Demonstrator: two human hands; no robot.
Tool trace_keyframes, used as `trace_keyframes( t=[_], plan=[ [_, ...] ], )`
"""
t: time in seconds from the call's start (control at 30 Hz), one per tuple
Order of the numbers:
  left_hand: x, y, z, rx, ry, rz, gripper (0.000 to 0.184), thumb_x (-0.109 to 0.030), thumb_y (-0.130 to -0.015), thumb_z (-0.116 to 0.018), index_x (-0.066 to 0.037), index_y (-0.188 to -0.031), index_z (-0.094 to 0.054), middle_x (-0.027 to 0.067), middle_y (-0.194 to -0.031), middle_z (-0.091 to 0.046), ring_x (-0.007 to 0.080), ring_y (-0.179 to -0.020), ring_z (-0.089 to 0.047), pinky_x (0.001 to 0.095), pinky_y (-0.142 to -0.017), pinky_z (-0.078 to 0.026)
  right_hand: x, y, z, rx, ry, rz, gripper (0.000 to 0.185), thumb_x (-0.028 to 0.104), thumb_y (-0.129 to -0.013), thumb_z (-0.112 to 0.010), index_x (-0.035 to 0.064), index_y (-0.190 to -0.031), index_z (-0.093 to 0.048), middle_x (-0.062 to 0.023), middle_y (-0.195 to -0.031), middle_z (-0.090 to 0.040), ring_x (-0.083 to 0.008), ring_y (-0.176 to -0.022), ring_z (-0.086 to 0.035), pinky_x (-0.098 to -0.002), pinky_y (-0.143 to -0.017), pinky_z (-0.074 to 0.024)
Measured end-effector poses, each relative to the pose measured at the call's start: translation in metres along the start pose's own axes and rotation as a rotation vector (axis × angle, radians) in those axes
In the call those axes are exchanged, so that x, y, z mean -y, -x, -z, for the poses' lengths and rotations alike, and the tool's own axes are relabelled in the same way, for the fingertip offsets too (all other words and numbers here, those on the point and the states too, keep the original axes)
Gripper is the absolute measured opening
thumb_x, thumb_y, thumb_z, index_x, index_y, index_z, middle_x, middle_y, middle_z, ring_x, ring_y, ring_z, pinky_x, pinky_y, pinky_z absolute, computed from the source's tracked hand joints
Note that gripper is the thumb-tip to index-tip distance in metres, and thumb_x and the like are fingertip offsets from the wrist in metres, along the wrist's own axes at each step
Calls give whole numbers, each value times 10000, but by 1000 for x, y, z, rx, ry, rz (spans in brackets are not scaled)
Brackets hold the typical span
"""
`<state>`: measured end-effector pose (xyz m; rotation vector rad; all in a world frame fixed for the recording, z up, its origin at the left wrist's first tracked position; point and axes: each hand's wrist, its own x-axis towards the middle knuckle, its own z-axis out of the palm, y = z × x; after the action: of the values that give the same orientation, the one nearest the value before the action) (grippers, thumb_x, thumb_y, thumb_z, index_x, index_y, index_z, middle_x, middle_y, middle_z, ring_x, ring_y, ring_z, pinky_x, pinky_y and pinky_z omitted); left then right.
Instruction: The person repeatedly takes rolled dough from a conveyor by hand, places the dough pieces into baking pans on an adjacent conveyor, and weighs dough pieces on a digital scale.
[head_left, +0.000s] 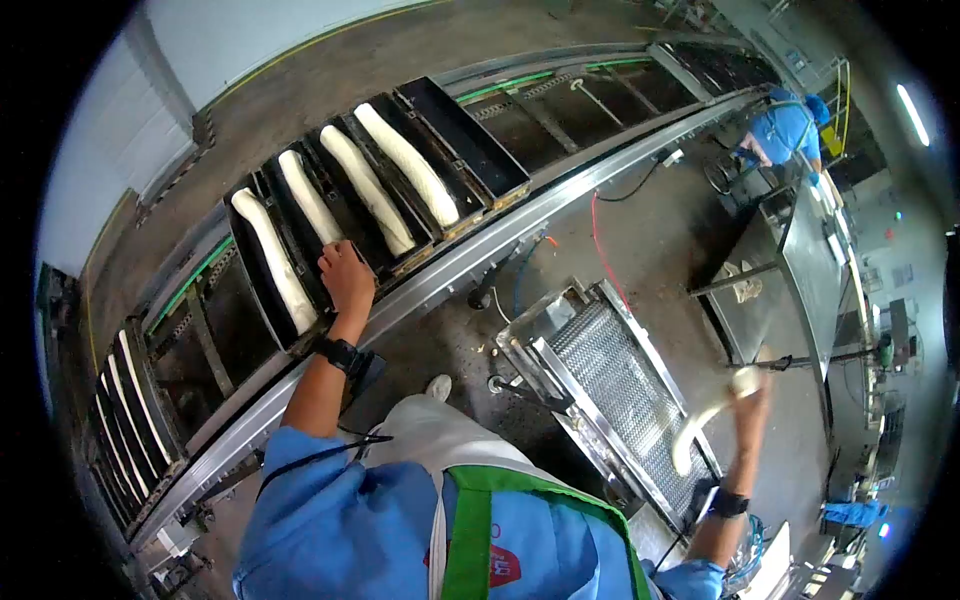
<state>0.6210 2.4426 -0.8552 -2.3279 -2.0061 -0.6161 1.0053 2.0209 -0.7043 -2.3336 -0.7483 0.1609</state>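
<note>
My left hand [347, 277] is closed over the near end of a pale dough strip [310, 198] lying in a long black pan. On either side of it, more dough strips [272, 260] lie in the joined pans [462, 140]. Off to the right, my right hand [750, 395] is wrapped round one end of another dough piece [700, 425]. That piece hangs curved above the edge of a metal mesh belt [620, 370]. My right hand is somewhat blurred.
A conveyor with a metal rail [600, 150] runs diagonally across the view. More filled pans [130, 420] stand at the far left. A person in blue [785, 130] bends by a metal table [810, 260] at the upper right. Another person [855, 513] is at the lower right.
</note>
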Motion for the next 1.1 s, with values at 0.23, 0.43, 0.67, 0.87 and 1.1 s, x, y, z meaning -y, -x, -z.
trace_keyframes(
  t=[0.23, 0.43, 0.67, 0.87, 1.1],
  plan=[
    [-2, 0, 2, 19, 53, 3, 292, -4, -689, -507, 4, -974, -443, 152, -1023, -388, 324, -926, -395, 420, -758, -379, 190, -62, -13, -142, -490, 204, 412, 195, -712, -595, 11, -1038, -423, -67, -904, -503, -143, -809, -505, -254, -706, -407],
    [-3, 1, 3, 53, 6, 71, 280, -6, -697, -493, -5, -974, -453, 141, -1014, -400, 318, -941, -395, 403, -762, -378, 241, -116, -175, 283, -720, 444, 440, 134, -722, -595, 30, -1097, -389, -78, -982, -470, -142, -886, -466, -271, -703, -437],
    [4, 6, 0, 63, -9, 27, 376, -7, -698, -535, -1, -1058, -430, 144, -1045, -363, 318, -953, -370, 386, -722, -379, 144, -138, -222, 603, -712, 62, 292, 147, -787, -516, 58, -1052, -431, -22, -1012, -437, -124, -902, -441, -284, -747, -413],
    [4, 3, 7, -110, -86, 82, 384, -2, -659, -519, -118, -1023, -478, 96, -1074, -406, 292, -954, -397, 403, -760, -337, 0, -103, -186, 663, -515, -110, 250, 198, -784, -538, 63, -989, -489, -15, -883, -507, -118, -818, -483, -264, -682, -429],
    [-88, -74, -27, 57, -69, -507, 257, -125, -743, -472, -199, -985, -517, 22, -1024, -503, 245, -942, -423, 377, -766, -331, -112, -2, -150, 590, -492, -513, 242, 185, -774, -521, 35, -964, -529, -40, -842, -558, -119, -729, -525, -258, -593, -454]
  ],
)
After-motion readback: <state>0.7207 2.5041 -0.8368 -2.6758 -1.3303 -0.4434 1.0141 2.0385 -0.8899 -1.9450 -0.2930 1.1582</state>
